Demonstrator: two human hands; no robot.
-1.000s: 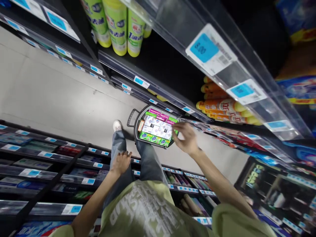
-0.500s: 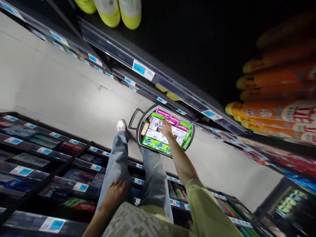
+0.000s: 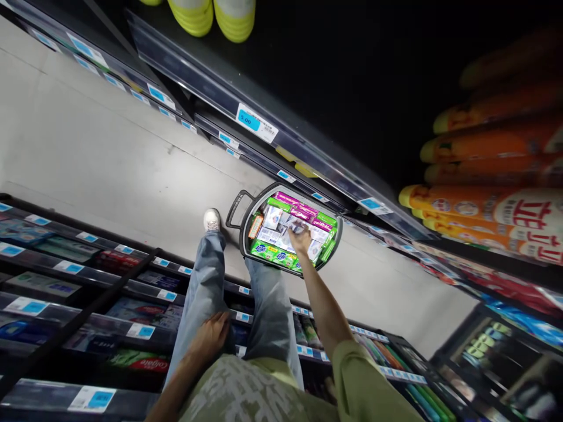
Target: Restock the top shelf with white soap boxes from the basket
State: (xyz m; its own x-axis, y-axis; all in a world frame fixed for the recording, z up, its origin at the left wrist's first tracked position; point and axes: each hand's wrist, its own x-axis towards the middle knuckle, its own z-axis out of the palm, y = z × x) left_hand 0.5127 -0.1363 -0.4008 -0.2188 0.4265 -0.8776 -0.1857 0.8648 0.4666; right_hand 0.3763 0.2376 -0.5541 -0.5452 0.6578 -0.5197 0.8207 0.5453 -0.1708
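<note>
A dark grey shopping basket (image 3: 244,246) stands on the floor ahead of my feet, its handle folded out to the left. My right hand (image 3: 300,240) reaches down into it, thumb and fingers apart, over white printed packs (image 3: 273,218) in the middle. I see nothing held in it. Green packs (image 3: 271,253) line the near side and purple packs (image 3: 288,200) the far side. An orange-and-white pack (image 3: 256,225) stands at the left end. My left hand (image 3: 213,333) rests on my left thigh, holding nothing, its fingers laid along the jeans.
Above the basket runs a dark shelf edge (image 3: 211,75) with price tags. Yellow-based bottles (image 3: 235,22) stand on it, with orange bottles (image 3: 484,202) at the right. Shelves of boxed goods (image 3: 141,360) flank my legs. Pale floor (image 3: 109,152) stretches left.
My right hand has shifted slightly toward me and to the right within the basket, its thumb now spread from the fingers. My left hand stays on the thigh. The view has tilted a little.
</note>
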